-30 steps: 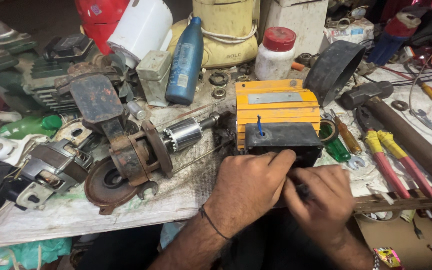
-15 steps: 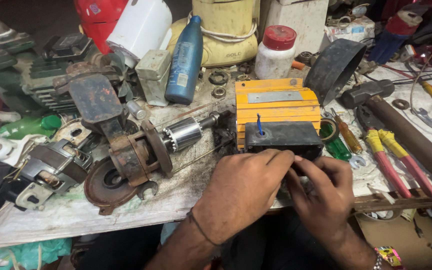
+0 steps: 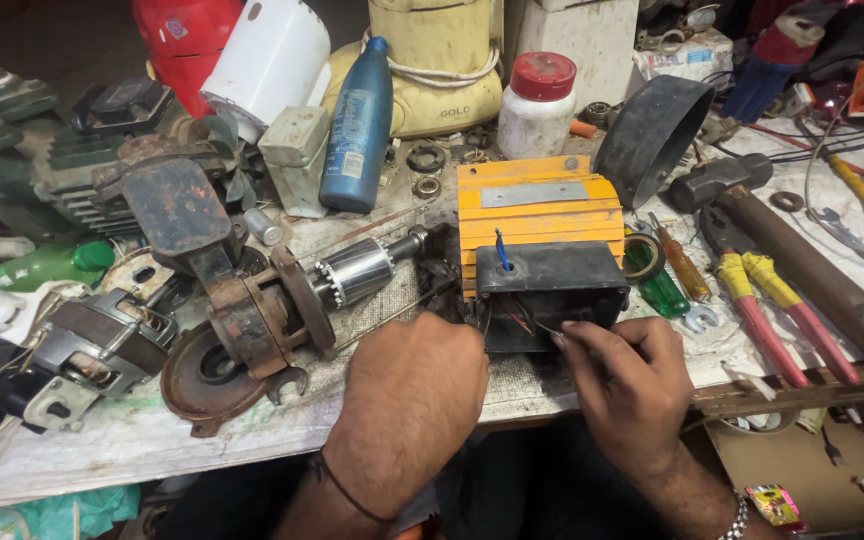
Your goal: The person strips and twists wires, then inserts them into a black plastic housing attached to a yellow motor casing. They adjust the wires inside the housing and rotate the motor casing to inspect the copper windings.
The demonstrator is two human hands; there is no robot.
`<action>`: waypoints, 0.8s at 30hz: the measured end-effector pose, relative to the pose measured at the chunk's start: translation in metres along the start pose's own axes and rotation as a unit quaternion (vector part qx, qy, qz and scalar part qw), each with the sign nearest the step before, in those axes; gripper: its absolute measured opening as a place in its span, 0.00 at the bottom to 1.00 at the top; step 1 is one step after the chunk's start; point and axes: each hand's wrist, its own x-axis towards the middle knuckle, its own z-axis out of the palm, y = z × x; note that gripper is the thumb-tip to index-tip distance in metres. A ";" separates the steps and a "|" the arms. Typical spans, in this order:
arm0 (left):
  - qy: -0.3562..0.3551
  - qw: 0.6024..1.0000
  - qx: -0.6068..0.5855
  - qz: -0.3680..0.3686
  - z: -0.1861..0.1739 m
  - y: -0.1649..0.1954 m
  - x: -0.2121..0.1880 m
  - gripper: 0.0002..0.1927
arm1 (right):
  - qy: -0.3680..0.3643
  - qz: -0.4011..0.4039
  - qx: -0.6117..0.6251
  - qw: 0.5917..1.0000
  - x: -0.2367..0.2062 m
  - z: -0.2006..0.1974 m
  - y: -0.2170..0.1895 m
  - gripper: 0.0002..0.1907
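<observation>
A yellow ribbed motor housing (image 3: 538, 210) lies on the workbench with a black end cover (image 3: 552, 290) facing me; a blue wire sticks up from the cover. My left hand (image 3: 412, 395) rests at the cover's lower left corner, fingers curled against it near thin wires. My right hand (image 3: 630, 385) reaches the cover's front edge with its fingertips pinching at fine wires there. What the fingers hold is hidden by the hands.
A rusty grinder body with armature (image 3: 262, 310) lies left. A blue bottle (image 3: 357, 125), white jar with red lid (image 3: 538, 105), black ring (image 3: 652, 140), hammer (image 3: 792, 250), red-and-yellow pliers (image 3: 772, 315) and screwdrivers (image 3: 667, 275) crowd the bench.
Both hands have shifted slightly at the black cover. My right hand's fingers have moved up toward the cover's front edge. The housing has stayed put.
</observation>
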 end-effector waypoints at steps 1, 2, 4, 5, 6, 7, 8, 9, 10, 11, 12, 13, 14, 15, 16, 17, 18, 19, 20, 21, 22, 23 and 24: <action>0.002 1.000 -0.017 0.004 0.000 -0.001 0.000 0.13 | 0.000 0.008 0.003 1.000 0.000 0.000 0.000 0.13; 0.004 0.999 -0.033 0.007 0.001 -0.001 0.000 0.13 | -0.006 0.014 0.003 1.000 0.001 0.000 -0.001 0.12; 0.018 0.997 -0.076 0.005 0.001 -0.003 -0.001 0.13 | -0.016 0.025 0.003 1.000 0.001 -0.001 -0.001 0.08; 0.029 0.994 -0.101 0.000 0.001 -0.004 -0.002 0.12 | -0.023 0.018 0.013 0.999 0.001 -0.002 0.000 0.07; 0.040 0.991 -0.126 -0.005 0.001 -0.005 -0.003 0.11 | -0.030 0.011 0.022 0.999 0.002 -0.003 0.000 0.06; 0.040 0.990 -0.132 -0.009 0.001 -0.007 -0.003 0.10 | -0.037 0.004 0.031 0.999 0.002 -0.003 0.000 0.05; 0.040 0.990 -0.138 -0.014 0.000 -0.008 -0.003 0.09 | -0.039 0.002 0.032 0.999 0.002 -0.004 0.000 0.05; 0.041 0.989 -0.144 -0.018 -0.001 -0.009 -0.003 0.08 | -0.042 0.000 0.033 0.999 0.002 -0.005 0.001 0.05; 0.042 0.989 -0.142 -0.018 -0.003 -0.011 -0.004 0.08 | -0.044 -0.001 0.034 0.998 0.002 -0.005 0.001 0.05; 0.043 0.989 -0.140 -0.017 -0.004 -0.012 -0.004 0.08 | -0.042 -0.004 0.039 0.998 0.001 -0.005 0.002 0.04; 0.044 0.989 -0.139 -0.016 -0.005 -0.012 -0.005 0.08 | -0.039 -0.006 0.044 0.998 0.001 -0.005 0.003 0.04; 0.039 0.989 -0.143 -0.013 -0.006 -0.013 -0.005 0.07 | -0.037 -0.008 0.048 0.998 0.000 -0.004 0.004 0.04; 0.034 0.988 -0.148 -0.010 -0.008 -0.013 -0.006 0.07 | -0.035 -0.008 0.050 0.998 -0.002 -0.004 0.005 0.04; 0.028 0.988 -0.152 -0.008 -0.010 -0.014 -0.007 0.06 | -0.032 -0.008 0.052 0.998 -0.003 -0.003 0.006 0.04; 0.031 0.987 -0.157 -0.005 -0.012 -0.014 -0.009 0.06 | -0.030 -0.008 0.054 0.998 -0.005 -0.003 0.009 0.04; 0.033 0.986 -0.162 -0.002 -0.014 -0.015 -0.010 0.06 | -0.021 -0.009 0.059 0.998 -0.007 -0.003 0.011 0.04; 0.035 0.985 -0.167 0.001 -0.016 -0.016 -0.012 0.07 | -0.013 -0.010 0.064 0.998 -0.010 -0.002 0.013 0.04; 0.035 0.985 -0.168 0.001 -0.018 -0.017 -0.014 0.07 | -0.005 -0.011 0.069 0.998 -0.012 -0.002 0.016 0.05; 0.033 0.985 -0.169 0.001 -0.019 -0.017 -0.015 0.07 | 0.002 -0.010 0.082 0.997 -0.015 -0.001 0.018 0.04; 0.033 0.985 -0.170 0.002 -0.021 -0.019 -0.016 0.07 | 0.010 -0.010 0.095 0.995 -0.018 0.000 0.020 0.03; 0.027 0.986 -0.166 -0.010 -0.022 -0.021 -0.016 0.08 | 0.019 -0.011 0.107 0.994 -0.020 0.001 0.022 0.04; 0.022 0.986 -0.162 -0.023 -0.023 -0.024 -0.016 0.10 | 0.042 0.013 0.157 0.987 -0.021 0.004 0.022 0.07; 0.017 0.987 -0.158 -0.035 -0.024 -0.027 -0.015 0.11 | 0.066 0.037 0.207 0.975 -0.022 0.006 0.023 0.10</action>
